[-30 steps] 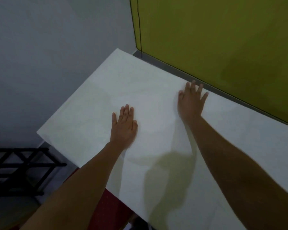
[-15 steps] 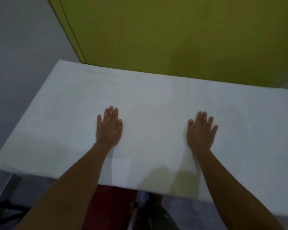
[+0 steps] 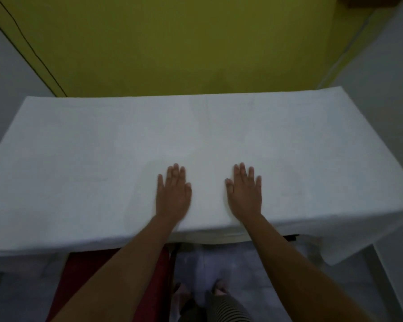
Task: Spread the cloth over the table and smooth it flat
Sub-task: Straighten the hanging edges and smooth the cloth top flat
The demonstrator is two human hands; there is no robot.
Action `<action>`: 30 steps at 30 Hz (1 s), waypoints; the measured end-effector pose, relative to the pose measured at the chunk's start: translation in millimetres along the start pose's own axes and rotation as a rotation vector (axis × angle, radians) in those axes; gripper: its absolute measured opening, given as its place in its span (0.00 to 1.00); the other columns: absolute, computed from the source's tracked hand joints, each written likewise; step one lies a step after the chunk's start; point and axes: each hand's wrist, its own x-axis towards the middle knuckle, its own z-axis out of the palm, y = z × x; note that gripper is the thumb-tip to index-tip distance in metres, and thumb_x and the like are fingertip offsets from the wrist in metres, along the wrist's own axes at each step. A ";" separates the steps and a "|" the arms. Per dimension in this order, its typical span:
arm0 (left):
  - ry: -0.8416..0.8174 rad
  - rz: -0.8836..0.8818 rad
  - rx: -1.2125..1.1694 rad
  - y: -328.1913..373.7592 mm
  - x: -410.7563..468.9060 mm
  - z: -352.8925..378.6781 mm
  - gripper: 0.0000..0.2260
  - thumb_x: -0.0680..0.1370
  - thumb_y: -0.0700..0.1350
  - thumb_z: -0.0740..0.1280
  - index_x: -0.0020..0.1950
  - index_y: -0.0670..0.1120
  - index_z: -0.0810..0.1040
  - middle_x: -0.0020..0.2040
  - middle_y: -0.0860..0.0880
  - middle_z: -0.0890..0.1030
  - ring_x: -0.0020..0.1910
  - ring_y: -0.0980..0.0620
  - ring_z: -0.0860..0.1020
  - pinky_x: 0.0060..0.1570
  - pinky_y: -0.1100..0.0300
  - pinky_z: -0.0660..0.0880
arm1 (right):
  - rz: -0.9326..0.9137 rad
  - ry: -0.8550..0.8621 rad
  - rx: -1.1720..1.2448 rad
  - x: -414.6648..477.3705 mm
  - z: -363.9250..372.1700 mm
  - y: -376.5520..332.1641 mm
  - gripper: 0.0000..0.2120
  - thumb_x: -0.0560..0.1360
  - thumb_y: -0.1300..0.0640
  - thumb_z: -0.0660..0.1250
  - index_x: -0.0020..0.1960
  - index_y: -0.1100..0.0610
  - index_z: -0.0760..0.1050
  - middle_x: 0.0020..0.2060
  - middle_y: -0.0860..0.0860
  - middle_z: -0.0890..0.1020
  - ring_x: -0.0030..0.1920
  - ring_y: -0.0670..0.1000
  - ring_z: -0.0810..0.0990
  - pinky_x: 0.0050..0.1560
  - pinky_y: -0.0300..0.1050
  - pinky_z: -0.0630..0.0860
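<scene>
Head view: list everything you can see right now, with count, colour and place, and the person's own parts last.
cloth: one, white, spread over the whole tabletop, near edge hanging over the front, a corner drooping at the near right
table leg: one visible, pale, under the near right corner
wall: one, yellow-green, behind the table
red object: one, dark red, under the near edge, unclear what it is
floor: pale, below the table
left hand: one, flat, palm down on the cloth, near the front edge
right hand: one, flat, palm down, beside the left, apart from it
</scene>
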 end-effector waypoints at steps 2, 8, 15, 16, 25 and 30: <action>0.014 -0.034 -0.019 -10.2 -4.4 -1.4 0.25 0.83 0.49 0.50 0.78 0.43 0.50 0.79 0.43 0.51 0.78 0.47 0.49 0.75 0.48 0.44 | 0.068 0.018 0.008 -7.3 -3.6 21.3 0.28 0.82 0.44 0.44 0.78 0.54 0.48 0.78 0.52 0.51 0.77 0.56 0.46 0.75 0.58 0.42; 0.016 -0.095 -0.036 -24.4 -12.9 -3.8 0.25 0.83 0.50 0.49 0.78 0.43 0.50 0.79 0.43 0.50 0.78 0.46 0.48 0.75 0.48 0.44 | 0.360 0.073 0.060 -60.3 -16.2 99.9 0.29 0.82 0.44 0.46 0.78 0.59 0.49 0.78 0.56 0.52 0.77 0.59 0.48 0.75 0.60 0.46; -0.007 -0.108 -0.046 -40.6 -28.5 -6.4 0.25 0.83 0.50 0.50 0.78 0.43 0.51 0.79 0.43 0.51 0.78 0.46 0.49 0.75 0.47 0.44 | 0.237 0.037 0.106 -67.2 -13.9 70.5 0.29 0.82 0.47 0.48 0.77 0.63 0.50 0.77 0.59 0.52 0.77 0.60 0.47 0.75 0.58 0.44; -0.012 -0.127 -0.051 -50.8 -30.8 -8.2 0.25 0.83 0.50 0.50 0.78 0.43 0.51 0.79 0.43 0.51 0.78 0.46 0.49 0.75 0.48 0.43 | 0.121 0.014 0.081 -65.8 -9.4 50.6 0.29 0.82 0.47 0.48 0.77 0.62 0.50 0.77 0.58 0.53 0.77 0.60 0.48 0.75 0.58 0.45; 0.083 -0.535 -0.088 -192.0 -66.1 -31.0 0.25 0.83 0.49 0.50 0.78 0.41 0.52 0.78 0.41 0.53 0.78 0.44 0.51 0.74 0.43 0.47 | -0.384 -0.132 -0.040 -84.0 33.3 -101.2 0.30 0.82 0.42 0.42 0.78 0.56 0.42 0.78 0.53 0.43 0.77 0.55 0.38 0.74 0.56 0.36; 0.133 -0.744 -0.143 -258.2 -125.9 -41.2 0.26 0.83 0.51 0.51 0.78 0.39 0.51 0.78 0.39 0.52 0.78 0.41 0.50 0.74 0.43 0.47 | -0.411 -0.113 -0.067 -91.8 45.9 -136.2 0.30 0.81 0.41 0.41 0.78 0.55 0.41 0.78 0.53 0.42 0.77 0.54 0.37 0.73 0.57 0.33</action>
